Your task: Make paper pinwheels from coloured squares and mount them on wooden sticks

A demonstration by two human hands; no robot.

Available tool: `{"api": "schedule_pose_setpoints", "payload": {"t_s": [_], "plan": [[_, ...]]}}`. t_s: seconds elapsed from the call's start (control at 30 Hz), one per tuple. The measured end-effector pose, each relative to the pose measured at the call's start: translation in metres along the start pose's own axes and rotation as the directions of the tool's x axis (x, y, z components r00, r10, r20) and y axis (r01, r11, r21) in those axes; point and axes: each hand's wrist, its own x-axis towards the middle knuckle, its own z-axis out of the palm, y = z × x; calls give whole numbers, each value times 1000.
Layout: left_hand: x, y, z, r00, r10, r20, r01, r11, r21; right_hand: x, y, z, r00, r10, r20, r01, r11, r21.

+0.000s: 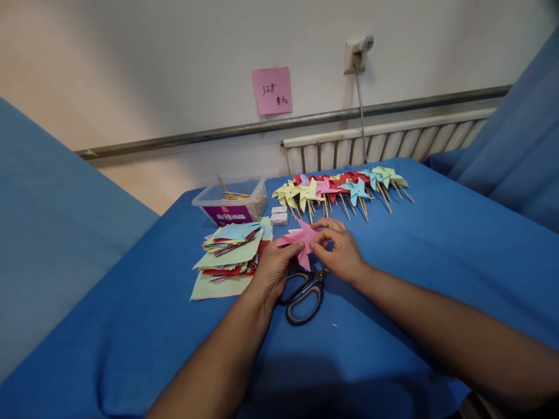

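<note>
A pink paper pinwheel (pixel 304 235) is held up over the blue-covered table, its points spread out. My left hand (pixel 279 261) grips it from the left, thumb lying on the paper. From the right, my right hand (pixel 338 247) pinches it near the middle with thumb and forefinger; whether a pin sits between these fingertips is too small to tell. Just below both hands lies a pair of dark-handled scissors (pixel 304 297), the blades partly hidden. Left of my left hand is a stack of coloured paper (pixel 229 256), in green, red, blue and yellow.
Behind the paper stands a clear plastic tub (pixel 231 201) with thin wooden sticks inside. Two small white boxes (pixel 279 216) sit beside it. Many finished pinwheels on sticks (pixel 340 189) lie along the back. A wall with a rail (pixel 227 132) and radiator (pixel 388 137) borders the table (pixel 437 262).
</note>
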Motion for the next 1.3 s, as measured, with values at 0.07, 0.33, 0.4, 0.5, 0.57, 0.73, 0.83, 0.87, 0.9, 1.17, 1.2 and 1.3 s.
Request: {"api": "schedule_pose_setpoints", "payload": {"t_s": [0.07,0.33,0.4,0.5,0.57,0.73,0.83,0.87,0.9,1.17,1.2,1.3], "plan": [[-1,0,1,1000,-4,-2,4,1000,-3,0,0,0,1000,2,-3,-2,1000,-1],[1,-1,-1,1000,3,-15,-2,1000,16,0,0,0,1000,17,-8,-17,1000,-26],[1,0,-1,1000,-1,-9,1,1000,12,0,0,0,1000,13,-5,-13,1000,-27],[0,1,1,1000,-6,-7,6,1000,12,0,-1,0,1000,12,-1,-12,1000,-28],[-1,1,2,1000,-10,-11,10,1000,17,-1,-1,1,1000,14,3,-14,1000,-27],[0,2,2,1000,-21,-20,21,1000,15,-1,0,2,1000,17,-8,-17,1000,-18],[0,1,1,1000,-21,-20,21,1000,19,-1,1,3,1000,16,-10,-16,1000,-9],[0,1,1,1000,-20,-17,20,1000,21,-2,2,3,1000,17,-11,-17,1000,-7],[0,1,1,1000,-19,-14,19,1000,23,-2,2,3,1000,19,-10,-19,1000,-5],[2,-1,-1,1000,-17,-16,18,998,60,-2,0,2,999,45,10,-45,999,6],[2,-1,-1,1000,-12,-28,14,997,81,-2,-1,3,999,47,16,-47,999,11],[1,1,0,998,9,-63,0,990,141,-3,-2,3,998,66,25,-67,996,61]]}}
